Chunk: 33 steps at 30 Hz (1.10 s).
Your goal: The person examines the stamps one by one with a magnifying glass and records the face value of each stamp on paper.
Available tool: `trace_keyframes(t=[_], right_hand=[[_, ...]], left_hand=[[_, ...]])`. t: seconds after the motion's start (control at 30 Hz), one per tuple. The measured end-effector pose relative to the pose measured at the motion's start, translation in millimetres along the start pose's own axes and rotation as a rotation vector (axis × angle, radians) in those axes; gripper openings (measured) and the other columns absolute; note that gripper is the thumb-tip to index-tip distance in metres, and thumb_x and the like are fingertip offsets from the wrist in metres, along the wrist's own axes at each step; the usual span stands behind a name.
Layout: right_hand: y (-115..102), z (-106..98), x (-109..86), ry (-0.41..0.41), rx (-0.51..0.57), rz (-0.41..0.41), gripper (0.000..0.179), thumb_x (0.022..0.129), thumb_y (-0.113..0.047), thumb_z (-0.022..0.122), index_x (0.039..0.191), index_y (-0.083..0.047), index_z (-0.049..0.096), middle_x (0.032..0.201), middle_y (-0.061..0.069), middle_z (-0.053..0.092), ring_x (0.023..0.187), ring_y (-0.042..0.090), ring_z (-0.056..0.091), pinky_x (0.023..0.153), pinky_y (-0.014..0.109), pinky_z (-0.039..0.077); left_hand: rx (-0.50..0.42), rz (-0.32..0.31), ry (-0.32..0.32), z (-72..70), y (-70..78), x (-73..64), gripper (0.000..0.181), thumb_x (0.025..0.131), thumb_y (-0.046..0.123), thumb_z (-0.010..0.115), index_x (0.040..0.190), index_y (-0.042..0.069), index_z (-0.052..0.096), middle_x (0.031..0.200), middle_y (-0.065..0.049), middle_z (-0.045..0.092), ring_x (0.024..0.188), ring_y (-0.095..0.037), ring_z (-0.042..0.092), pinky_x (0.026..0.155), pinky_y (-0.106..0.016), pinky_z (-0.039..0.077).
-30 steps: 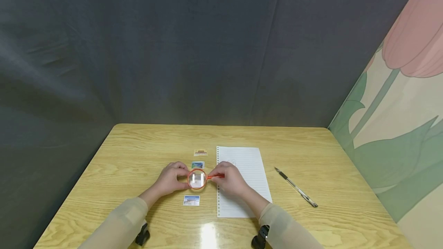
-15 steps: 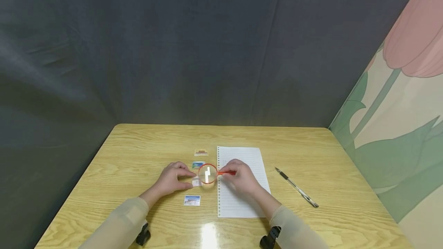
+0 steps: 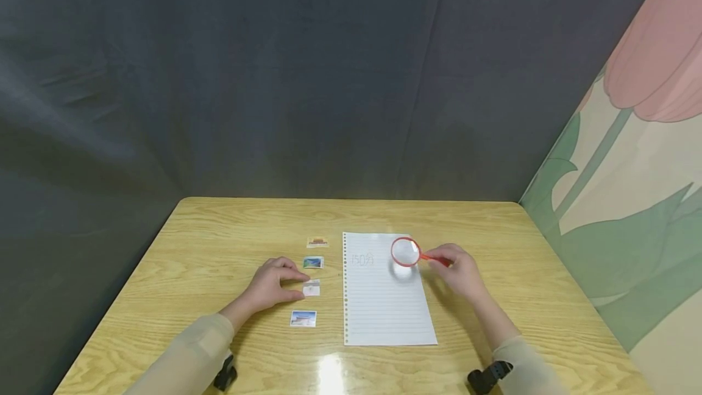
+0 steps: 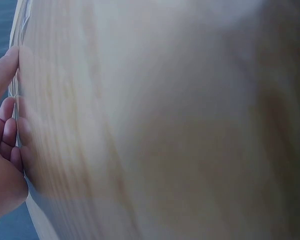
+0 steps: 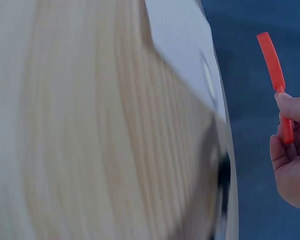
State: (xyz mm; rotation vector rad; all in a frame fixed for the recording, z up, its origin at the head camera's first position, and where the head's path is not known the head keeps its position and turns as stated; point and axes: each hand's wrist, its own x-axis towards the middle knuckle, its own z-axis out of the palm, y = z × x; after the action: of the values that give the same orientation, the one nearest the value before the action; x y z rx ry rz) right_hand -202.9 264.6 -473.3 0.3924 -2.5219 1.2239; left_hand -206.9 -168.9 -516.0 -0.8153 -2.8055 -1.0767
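My right hand pinches the handle of a red-rimmed magnifying glass, whose lens is raised over the upper right part of a lined sheet of paper. In the right wrist view the magnifying glass shows edge-on, well above the table. My left hand rests on the table, thumb and forefinger spread to the left corners of a small whitish stamp-like picture. Above that lies a blue-green one, then a yellow one; below it is a blue one.
Handwriting shows near the top of the punched sheet. A pen lies on the table under the right arm, seen blurred in the right wrist view. Dark cloth hangs behind the wooden table, and a flower-patterned wall stands at right.
My right hand has carried the magnifying glass right and away, from over the whitish stamp-like picture to over the paper. The handwriting is uncovered, the pen now hidden in the head view. My left hand stays put.
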Motion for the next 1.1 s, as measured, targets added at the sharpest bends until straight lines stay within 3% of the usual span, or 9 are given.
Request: trace_keyframes(t=[0.23, 0.47, 0.63, 0.87, 1.1], right_hand=[[34, -51, -10.6, 0.046, -0.148, 0.081, 0.01, 0.089, -0.003, 0.072, 0.098, -0.004, 0.077, 0.099, 0.01, 0.068, 0.086, 0.007, 0.056, 0.072, 0.015, 0.047], [64, -82, -24.8, 0.029, -0.212, 0.205, 0.018, 0.091, -0.014, 0.072, 0.104, -0.003, 0.076, 0.102, 0.013, 0.067, 0.083, -0.003, 0.055, 0.07, 0.015, 0.048], [76, -95, -35.1, 0.008, -0.268, 0.275, 0.022, 0.093, -0.02, 0.071, 0.105, -0.002, 0.075, 0.105, 0.016, 0.068, 0.088, 0.008, 0.058, 0.072, 0.023, 0.048], [91, -107, -46.3, -0.032, -0.294, 0.344, 0.029, 0.097, -0.022, 0.066, 0.107, 0.004, 0.072, 0.109, 0.026, 0.066, 0.101, 0.043, 0.06, 0.085, 0.055, 0.048], [99, -113, -52.4, -0.036, -0.286, 0.393, 0.032, 0.098, -0.023, 0.064, 0.109, 0.007, 0.07, 0.113, 0.03, 0.065, 0.107, 0.049, 0.056, 0.088, 0.06, 0.044]], left_hand=[[0.006, 0.004, -0.003, 0.7, -1.2, 0.4, 0.033, 0.079, 0.032, 0.084, 0.11, 0.022, 0.078, 0.106, 0.01, 0.058, 0.1, -0.017, 0.053, 0.089, -0.045, 0.043], [-0.003, -0.004, -0.01, 0.6, -0.1, 1.0, 0.033, 0.079, 0.031, 0.084, 0.11, 0.022, 0.078, 0.107, 0.01, 0.058, 0.101, -0.017, 0.053, 0.09, -0.045, 0.043], [0.002, -0.002, -0.012, 0.1, 0.6, 1.0, 0.033, 0.08, 0.031, 0.083, 0.111, 0.022, 0.077, 0.107, 0.009, 0.059, 0.101, -0.018, 0.053, 0.09, -0.046, 0.043], [0.002, -0.006, -0.013, 0.8, 0.4, 0.7, 0.033, 0.08, 0.031, 0.083, 0.111, 0.022, 0.077, 0.107, 0.009, 0.058, 0.101, -0.018, 0.053, 0.09, -0.046, 0.042], [0.003, -0.003, -0.005, 0.0, 1.5, 0.6, 0.032, 0.08, 0.03, 0.083, 0.111, 0.021, 0.077, 0.106, 0.009, 0.059, 0.101, -0.018, 0.053, 0.09, -0.047, 0.042]])
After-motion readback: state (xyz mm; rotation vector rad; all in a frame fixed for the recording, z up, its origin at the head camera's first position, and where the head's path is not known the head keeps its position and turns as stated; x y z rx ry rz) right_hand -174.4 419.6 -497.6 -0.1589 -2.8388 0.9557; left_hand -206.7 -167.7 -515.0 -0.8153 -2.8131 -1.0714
